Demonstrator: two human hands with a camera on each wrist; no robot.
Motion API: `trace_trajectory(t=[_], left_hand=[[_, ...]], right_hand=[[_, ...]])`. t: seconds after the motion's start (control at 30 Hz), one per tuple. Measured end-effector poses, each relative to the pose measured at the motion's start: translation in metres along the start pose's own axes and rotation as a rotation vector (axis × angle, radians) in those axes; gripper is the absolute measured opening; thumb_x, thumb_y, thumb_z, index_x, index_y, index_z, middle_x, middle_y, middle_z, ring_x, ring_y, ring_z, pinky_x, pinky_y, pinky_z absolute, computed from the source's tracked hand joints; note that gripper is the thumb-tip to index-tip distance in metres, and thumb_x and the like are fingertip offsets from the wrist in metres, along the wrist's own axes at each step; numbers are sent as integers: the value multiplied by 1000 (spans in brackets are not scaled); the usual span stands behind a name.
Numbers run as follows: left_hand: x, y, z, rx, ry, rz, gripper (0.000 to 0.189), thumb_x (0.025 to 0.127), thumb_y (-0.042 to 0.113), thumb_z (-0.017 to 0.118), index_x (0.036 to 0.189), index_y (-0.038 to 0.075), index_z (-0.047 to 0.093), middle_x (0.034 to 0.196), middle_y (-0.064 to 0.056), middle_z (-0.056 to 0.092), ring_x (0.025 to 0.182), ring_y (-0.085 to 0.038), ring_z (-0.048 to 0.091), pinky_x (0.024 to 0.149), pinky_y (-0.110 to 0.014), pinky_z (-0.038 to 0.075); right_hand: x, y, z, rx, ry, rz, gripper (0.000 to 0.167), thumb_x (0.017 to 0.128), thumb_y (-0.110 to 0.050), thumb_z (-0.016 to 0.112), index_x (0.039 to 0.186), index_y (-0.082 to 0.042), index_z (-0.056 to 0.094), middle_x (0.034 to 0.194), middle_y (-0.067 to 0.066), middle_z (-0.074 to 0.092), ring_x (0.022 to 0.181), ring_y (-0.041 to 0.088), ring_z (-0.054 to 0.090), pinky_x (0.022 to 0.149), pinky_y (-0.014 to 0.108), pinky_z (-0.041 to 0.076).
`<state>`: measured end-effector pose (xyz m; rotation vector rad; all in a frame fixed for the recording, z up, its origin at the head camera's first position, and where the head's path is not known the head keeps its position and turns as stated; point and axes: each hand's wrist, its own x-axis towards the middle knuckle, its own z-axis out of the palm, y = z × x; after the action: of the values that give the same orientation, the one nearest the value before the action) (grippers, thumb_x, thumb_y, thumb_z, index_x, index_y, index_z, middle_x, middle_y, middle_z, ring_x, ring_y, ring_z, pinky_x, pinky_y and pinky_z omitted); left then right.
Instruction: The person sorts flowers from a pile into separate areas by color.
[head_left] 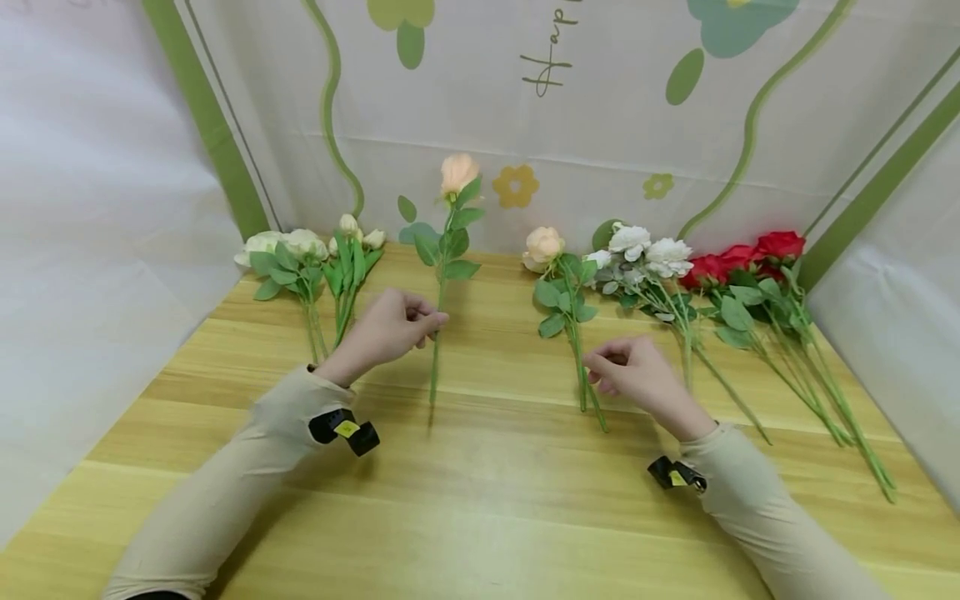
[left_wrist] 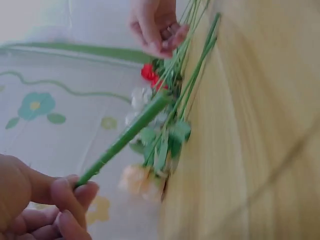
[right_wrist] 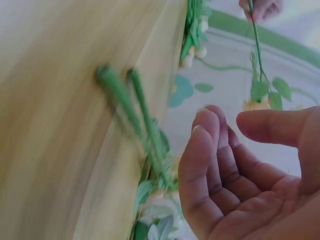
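Observation:
My left hand pinches the green stem of a single peach rose between thumb and fingers. This rose stands upright over the table, bloom at the top. In the left wrist view, the lower stem sticks out past the fingertips. My right hand hovers beside the stems of the peach roses lying on the table. Its fingers are loosely bent, the thumb apart from them, and nothing is between them. Two cut stem ends lie close by in the right wrist view.
Cream roses and white tulips lie at the back left of the wooden table. White flowers and red roses lie to the right, stems toward me. A printed cloth hangs behind.

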<state>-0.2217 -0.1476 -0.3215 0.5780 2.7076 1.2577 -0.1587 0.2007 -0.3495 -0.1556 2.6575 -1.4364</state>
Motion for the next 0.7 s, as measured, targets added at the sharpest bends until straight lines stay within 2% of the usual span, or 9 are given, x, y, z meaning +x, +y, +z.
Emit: trace_trajectory(t=[0.13,0.23,0.33,0.5,0.7], left_hand=[[-6,12,16,-160,1,23,20,99,26,63,90,10,73,73,-6,67,57,-22,56,46,-26,39],[-12,19,29,-277,-24,46,18,98,24,64,94,9,73,76,-8,67,63,-32,58,46,-24,39],[-18,24,42,-347,-57,100,18,98,25,64,96,10,73,78,-9,68,66,-42,57,45,-24,38],[-26,29,58,-390,-75,216,16,98,25,64,97,12,74,76,-7,69,63,-45,57,46,-25,39],[-30,31,66,-403,-20,306,16,98,25,64,95,14,75,66,-6,63,55,-29,55,46,-26,38]], right_hand=[[-8,-10,15,38,-55,-39,31,98,-24,63,107,5,69,88,18,68,75,36,64,67,40,55],[-15,-20,35,60,-129,-83,34,98,-28,64,110,3,68,89,16,68,76,35,65,66,42,55],[-22,-32,56,74,-211,-144,38,98,-33,62,112,2,68,91,13,68,77,34,65,65,43,56],[-26,-46,78,94,-293,-281,27,101,-30,59,103,-6,71,88,11,68,74,34,65,61,38,55],[-25,-49,85,148,-265,-365,21,101,-23,59,91,-8,70,82,14,66,68,36,61,56,33,51]])
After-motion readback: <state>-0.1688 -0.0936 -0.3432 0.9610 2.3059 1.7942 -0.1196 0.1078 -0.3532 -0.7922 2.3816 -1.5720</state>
